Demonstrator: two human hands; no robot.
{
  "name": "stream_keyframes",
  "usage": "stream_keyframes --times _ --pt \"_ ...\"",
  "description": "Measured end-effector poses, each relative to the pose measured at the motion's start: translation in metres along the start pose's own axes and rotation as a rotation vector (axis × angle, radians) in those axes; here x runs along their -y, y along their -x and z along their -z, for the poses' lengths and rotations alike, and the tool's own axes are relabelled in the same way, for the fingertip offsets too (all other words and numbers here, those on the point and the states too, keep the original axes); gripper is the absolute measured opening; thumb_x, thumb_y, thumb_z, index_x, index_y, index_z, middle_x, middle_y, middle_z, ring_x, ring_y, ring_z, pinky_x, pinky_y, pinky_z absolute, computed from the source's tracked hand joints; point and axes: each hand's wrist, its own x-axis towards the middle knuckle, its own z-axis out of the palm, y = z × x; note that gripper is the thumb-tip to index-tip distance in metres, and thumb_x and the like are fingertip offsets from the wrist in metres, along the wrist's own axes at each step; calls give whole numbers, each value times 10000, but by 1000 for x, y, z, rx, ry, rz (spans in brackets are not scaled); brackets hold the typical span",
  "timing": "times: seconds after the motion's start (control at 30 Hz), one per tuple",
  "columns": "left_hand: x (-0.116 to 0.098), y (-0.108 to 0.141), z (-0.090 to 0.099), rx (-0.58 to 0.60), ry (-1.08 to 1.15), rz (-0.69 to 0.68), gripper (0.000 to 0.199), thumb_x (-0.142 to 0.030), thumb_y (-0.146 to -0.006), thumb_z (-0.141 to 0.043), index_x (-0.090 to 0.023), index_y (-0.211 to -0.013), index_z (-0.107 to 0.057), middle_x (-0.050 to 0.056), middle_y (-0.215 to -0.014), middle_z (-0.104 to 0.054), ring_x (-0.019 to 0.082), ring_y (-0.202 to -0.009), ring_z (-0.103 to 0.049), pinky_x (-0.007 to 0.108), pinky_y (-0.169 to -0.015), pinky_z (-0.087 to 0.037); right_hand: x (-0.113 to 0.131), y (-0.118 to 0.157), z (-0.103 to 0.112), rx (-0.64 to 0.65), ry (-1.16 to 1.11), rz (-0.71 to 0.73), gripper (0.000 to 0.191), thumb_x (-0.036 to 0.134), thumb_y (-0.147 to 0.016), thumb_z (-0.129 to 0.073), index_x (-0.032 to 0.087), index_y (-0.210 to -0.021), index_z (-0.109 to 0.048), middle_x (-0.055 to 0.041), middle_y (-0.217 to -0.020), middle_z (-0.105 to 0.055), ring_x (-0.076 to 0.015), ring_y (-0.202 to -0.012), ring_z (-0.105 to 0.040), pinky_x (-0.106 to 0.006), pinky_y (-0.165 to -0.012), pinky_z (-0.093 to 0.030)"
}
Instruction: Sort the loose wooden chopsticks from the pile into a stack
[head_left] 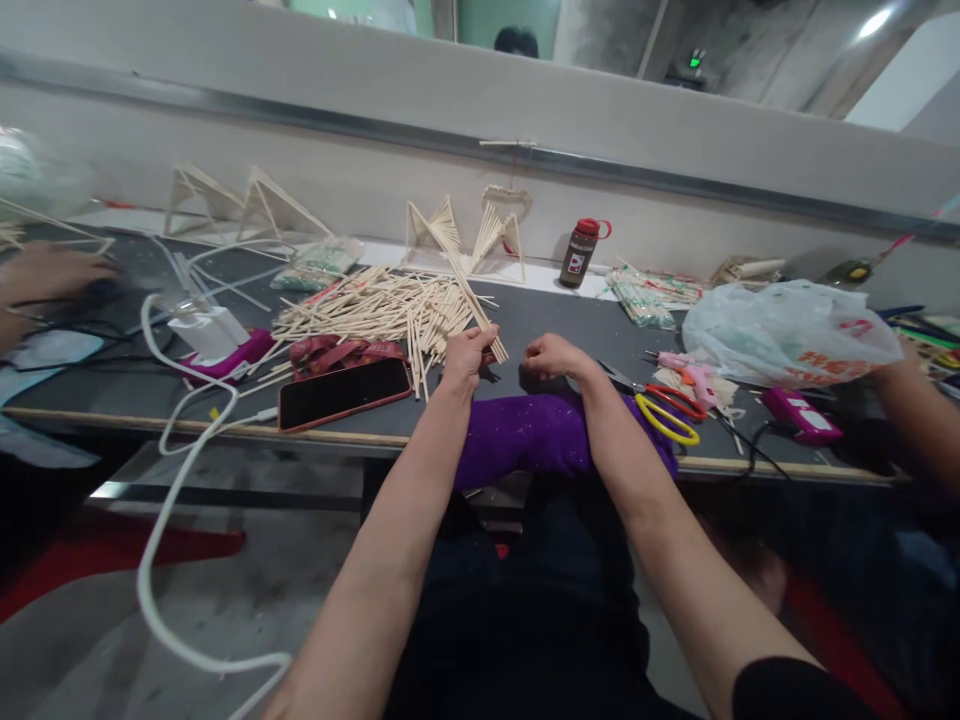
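My left hand [469, 355] is closed around a few thin wooden sticks [474, 305], which slant up and away toward the wall. To its right, my right hand [556, 358] hovers low over the dark tabletop with its fingers curled in; whatever may be inside them is hidden. A large heap of loose sticks [375, 305] lies left of my left hand. Under my wrists a purple cloth [525, 435] covers the table's front edge. Scissors [667, 415] with red and yellow handles rest just right of my right forearm.
A phone [345, 393] and a white cable [161, 550] are at left. Stick frames [431, 230] stand along the wall near a bottle [581, 252]. A pink glue gun [697, 375] and a plastic bag [787, 330] lie right. Other people's hands [56, 275] appear at both sides.
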Motion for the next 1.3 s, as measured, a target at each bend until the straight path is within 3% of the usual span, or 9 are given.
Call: stream_keyframes --times 0.1,0.23,0.33,0.43,0.53,0.73,1.03,1.17,1.3 --pt "2 -1 0 0 -5 -12 212 -244 -631 -765 -120 -779 -677 -26 -580 -580 83 -477 -534 206 -458 -442 1 6 -2 52 89 19 113 215 -701 -612 147 -726 -698 4 -484 -580 -119 -437 -516 -213 -438 -361" --pt "2 -1 0 2 -19 -28 172 -223 -649 -737 -120 -773 -680 -28 -565 -573 75 -475 -518 187 -443 -422 6 5 -9 109 221 192 166 246 -710 -658 172 -835 -738 -20 -714 -697 -125 -601 -584 -202 -542 -385" --pt "2 1 0 8 -40 -28 217 -257 -628 -773 -124 -770 -678 -29 -551 -568 78 -470 -516 190 -443 -421 11 4 -12 66 476 252 159 204 -737 -614 172 -808 -754 -48 -770 -720 -143 -668 -593 -217 -581 -358" --pt "0 3 -2 7 -54 -28 252 -285 -612 -796 -127 -765 -673 -27 -553 -569 83 -464 -522 197 -440 -422 9 4 -7 -66 603 177 213 192 -771 -558 155 -844 -754 -86 -804 -726 -165 -692 -599 -238 -582 -340" --pt "0 5 -2 2 -55 -22 235 -276 -619 -787 -128 -758 -669 -31 -563 -562 76 -461 -522 191 -437 -425 1 3 1 -211 544 129 232 185 -794 -538 149 -907 -738 -82 -834 -727 -163 -729 -606 -227 -613 -356" --pt "2 3 -2 13 -50 -21 213 -250 -632 -764 -120 -775 -674 -32 -570 -558 71 -469 -521 187 -433 -446 -4 1 -3 -96 465 122 239 248 -814 -571 155 -956 -738 -70 -876 -733 -164 -778 -633 -215 -649 -380" --pt "1 5 -5 -4 -81 -21 183 -233 -619 -749 -124 -749 -682 -19 -575 -568 68 -465 -492 180 -419 -428 18 -4 -17 -67 753 12 317 214 -826 -475 105 -965 -739 -215 -1005 -709 -241 -847 -665 -267 -630 -377" --pt "0 6 -5 4 -102 -18 201 -246 -608 -757 -125 -752 -684 -18 -574 -564 75 -474 -497 184 -419 -424 12 -7 -14 -60 666 28 249 220 -773 -526 127 -866 -738 -164 -902 -723 -220 -786 -648 -259 -601 -360" --pt "1 6 -4 17 -90 -16 254 -285 -578 -774 -123 -751 -683 -31 -568 -547 75 -471 -498 193 -431 -426 -2 -6 -8 -165 338 51 171 252 -752 -547 152 -757 -686 -43 -667 -666 -139 -622 -571 -224 -565 -348"
